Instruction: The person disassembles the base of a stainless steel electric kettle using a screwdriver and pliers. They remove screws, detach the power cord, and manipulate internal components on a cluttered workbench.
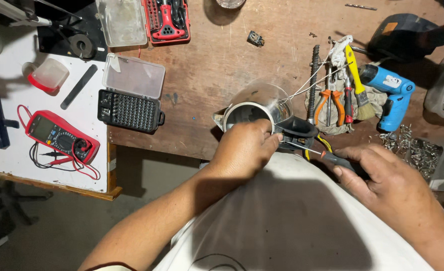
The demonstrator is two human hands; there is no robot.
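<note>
Left hand (244, 148) fingers curled, gripping steel kettle (252, 113) at wooden bench (207, 70) near edge, frame centre. Right hand (382, 178) fingers pinched round screwdriver (327, 156), tip at kettle's black handle (297, 129). Pliers (329, 103) and brush (357, 83) at 1 o'clock of kettle; blue drill (392, 95) at 2; bit case (129, 110) at 9; red multimeter (61, 135) beyond.

Wooden workbench (222, 65) carrying bit case (130, 110), pliers (327, 103), brush (357, 85)
</note>
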